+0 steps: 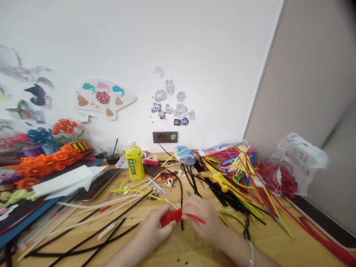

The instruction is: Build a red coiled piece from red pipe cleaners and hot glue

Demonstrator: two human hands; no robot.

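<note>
Near the front middle of the table, my left hand (156, 227) is closed around a thick red fuzzy roll (171, 217). Close on its right, my right hand (198, 215) pinches the roll's right end, where a thin red strip (197, 218) sticks out to the right between its fingers. A black pipe cleaner (182, 193) runs up from between the two hands. The tip of a metal tool (189, 193) shows just above my right hand; the rest of it cannot be seen.
A yellow bottle (134, 161) stands behind on the left, near a cup (111, 152). A yellow glue gun (218, 180) lies among colourful pipe cleaners (239, 163) on the right. Black stems (91, 244) and cream ones (105, 203) spread leftward. Orange flowers (52, 161) lie far left.
</note>
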